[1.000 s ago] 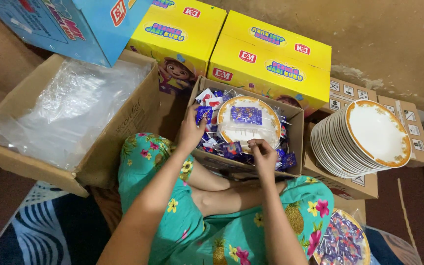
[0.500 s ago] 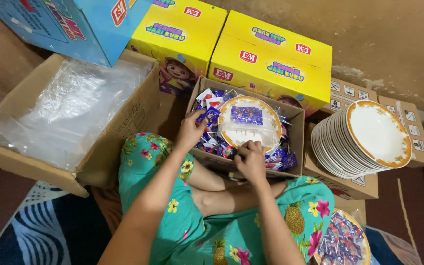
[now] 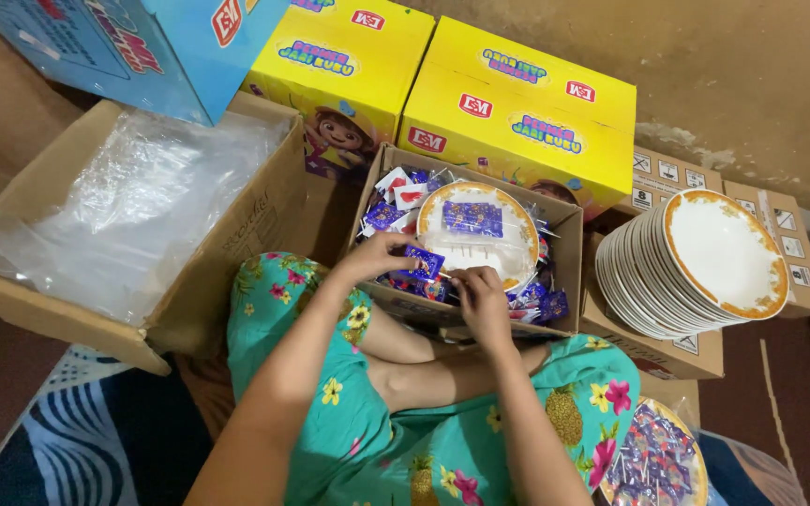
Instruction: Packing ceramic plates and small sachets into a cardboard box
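Note:
A small open cardboard box (image 3: 569, 221) sits before my knees, filled with several blue and red candy sachets (image 3: 388, 217). A white plate with an orange rim (image 3: 508, 262) lies on top of them, carrying a few blue sachets (image 3: 472, 217). My left hand (image 3: 377, 257) pinches a blue sachet (image 3: 421, 263) at the plate's near edge. My right hand (image 3: 478, 295) is curled among the sachets at the box's front, touching the same spot; what it holds is hidden.
A stack of orange-rimmed plates (image 3: 696, 264) leans on brown cartons at right. Two yellow boxes (image 3: 508, 103) and a blue box (image 3: 142, 47) stand behind. A large carton lined with clear plastic (image 3: 133, 206) is at left. A filled wrapped plate (image 3: 658, 464) lies by my right knee.
My left hand drew back from the box's left side to the plate's near edge with a blue sachet. My right hand moved left and closer to meet it.

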